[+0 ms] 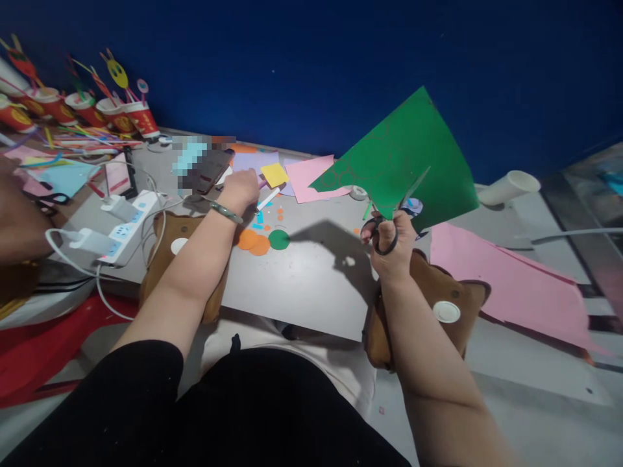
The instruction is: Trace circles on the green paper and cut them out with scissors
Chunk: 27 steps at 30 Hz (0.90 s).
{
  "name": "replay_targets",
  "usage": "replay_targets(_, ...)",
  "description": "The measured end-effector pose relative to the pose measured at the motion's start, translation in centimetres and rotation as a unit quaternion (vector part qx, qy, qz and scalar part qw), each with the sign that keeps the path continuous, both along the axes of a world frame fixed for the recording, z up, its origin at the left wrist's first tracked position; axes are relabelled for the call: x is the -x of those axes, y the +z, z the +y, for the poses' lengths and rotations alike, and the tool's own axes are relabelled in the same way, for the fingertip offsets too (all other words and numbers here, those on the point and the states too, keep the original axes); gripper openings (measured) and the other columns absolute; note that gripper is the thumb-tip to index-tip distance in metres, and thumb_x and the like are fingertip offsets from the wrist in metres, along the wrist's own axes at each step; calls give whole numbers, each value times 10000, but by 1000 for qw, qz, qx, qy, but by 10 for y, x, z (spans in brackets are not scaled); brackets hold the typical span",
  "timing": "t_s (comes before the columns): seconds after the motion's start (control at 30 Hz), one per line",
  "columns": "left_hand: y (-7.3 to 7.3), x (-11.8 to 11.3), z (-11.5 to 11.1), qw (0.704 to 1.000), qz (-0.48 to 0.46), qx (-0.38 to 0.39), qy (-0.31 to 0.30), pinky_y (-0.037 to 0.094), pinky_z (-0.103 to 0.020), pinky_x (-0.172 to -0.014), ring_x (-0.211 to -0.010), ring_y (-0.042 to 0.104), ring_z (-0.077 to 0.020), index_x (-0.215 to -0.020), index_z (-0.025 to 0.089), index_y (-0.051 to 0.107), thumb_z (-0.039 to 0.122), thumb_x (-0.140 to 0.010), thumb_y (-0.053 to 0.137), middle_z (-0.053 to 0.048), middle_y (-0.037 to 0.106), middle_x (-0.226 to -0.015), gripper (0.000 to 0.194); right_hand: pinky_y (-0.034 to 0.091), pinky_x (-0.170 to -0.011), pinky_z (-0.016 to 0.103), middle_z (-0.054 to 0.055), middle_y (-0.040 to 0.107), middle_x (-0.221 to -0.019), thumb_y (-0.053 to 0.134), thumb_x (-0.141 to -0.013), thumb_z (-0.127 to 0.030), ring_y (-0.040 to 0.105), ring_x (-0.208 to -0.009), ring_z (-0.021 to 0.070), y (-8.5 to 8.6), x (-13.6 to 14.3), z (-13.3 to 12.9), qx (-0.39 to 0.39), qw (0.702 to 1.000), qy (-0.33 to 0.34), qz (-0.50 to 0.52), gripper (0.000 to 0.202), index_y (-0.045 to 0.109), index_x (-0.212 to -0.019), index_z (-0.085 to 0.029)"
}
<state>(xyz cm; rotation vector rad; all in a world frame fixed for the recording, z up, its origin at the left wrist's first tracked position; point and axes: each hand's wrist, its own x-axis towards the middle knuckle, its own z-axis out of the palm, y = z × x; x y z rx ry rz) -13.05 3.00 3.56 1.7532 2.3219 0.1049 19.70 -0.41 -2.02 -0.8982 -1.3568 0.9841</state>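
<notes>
My right hand (pixel 396 250) is closed on the dark handles of a pair of scissors (pixel 385 239). Its blades point up and to the right against a green sheet (pixel 433 155), which is held up in the same hand. Pencil-like circle outlines show on the sheet, and its lower left edge is cut away. My left hand (pixel 241 189) is low over the table beside a yellow paper square (pixel 274 174) and a white pen (pixel 268 198); its fingers are mostly hidden. Nearer me lie orange paper circles (pixel 260 245) and a green paper circle (pixel 279 240).
Pink sheets (pixel 516 285) lie at the right by a white paper roll (pixel 511 187). A power strip (pixel 129 227) with cables lies left. Red cups (pixel 141 120) with paper figures stand behind. Another person's arm (pixel 22 214) is at far left. Brown cushions (pixel 187 227) lie under my forearms.
</notes>
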Motion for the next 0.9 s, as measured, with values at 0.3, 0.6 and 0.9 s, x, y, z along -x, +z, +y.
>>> replay_targets(0.3, -6, 3, 6, 988, -112, -107, -30, 483, -390, -1064, -1222, 677, -320, -1401, 135, 722, 109, -966, 671, -210, 754, -1357, 439, 431, -462, 268, -69, 557, -569, 767, -763, -926, 541, -468, 123, 1, -2, 1, -16, 1000, -16, 7, 715, 529, -921, -271)
replay_targets(0.6, 5, -14, -3, 853, -462, -101, -221, 514, -235, -795, -915, 652, -147, -1400, 210, 758, -1, -750, 667, -96, 751, -1256, 690, 458, -494, 268, -59, 597, -596, 757, -829, -880, 529, -485, 117, 1, -4, -3, -21, 1000, -23, -6, 659, 544, -945, -267)
replay_targets(0.9, 10, -17, -7, 791, -516, -120, -305, 519, -242, -736, -846, 667, -143, -946, 180, 783, 233, -774, 791, -87, 787, -1060, 181, 421, -429, 234, -73, 586, -558, 787, -846, -811, 473, -429, 99, -8, -4, 6, -44, 998, -31, 32, 596, 573, -926, -261)
